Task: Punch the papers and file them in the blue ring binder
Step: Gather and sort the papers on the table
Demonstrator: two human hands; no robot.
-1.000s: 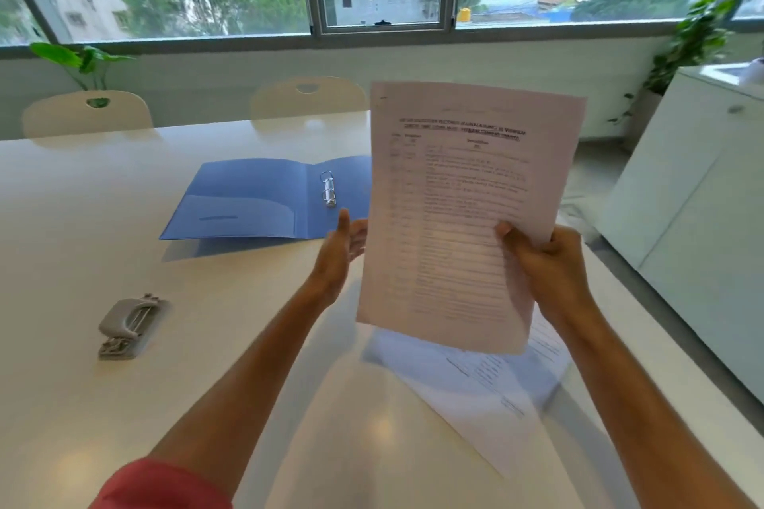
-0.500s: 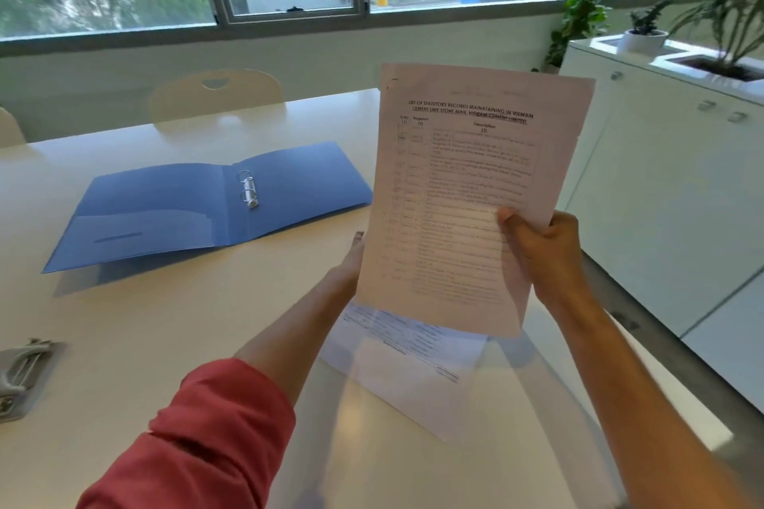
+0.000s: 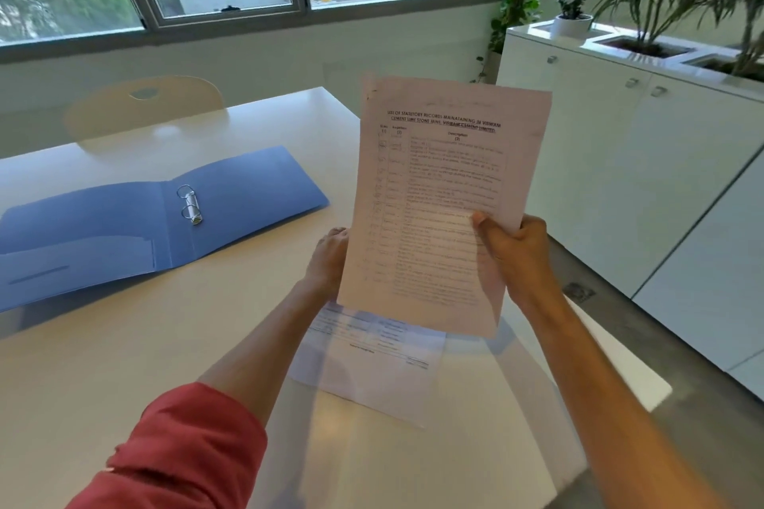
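I hold a stack of printed papers upright above the table. My right hand grips their right edge with the thumb in front. My left hand is at the left edge, mostly behind the sheets, so its grip is hidden. Another printed sheet lies flat on the table under the held ones. The blue ring binder lies open to the left, its metal rings at the spine. The hole punch is out of view.
A cream chair stands at the table's far side. White cabinets with potted plants on top line the right. The table's right edge runs close beside my right arm, with grey floor past it.
The view has swung right, so the hole punch has left the frame and the binder sits further left. The papers stay upright in both hands; the left hand has slipped behind their edge.
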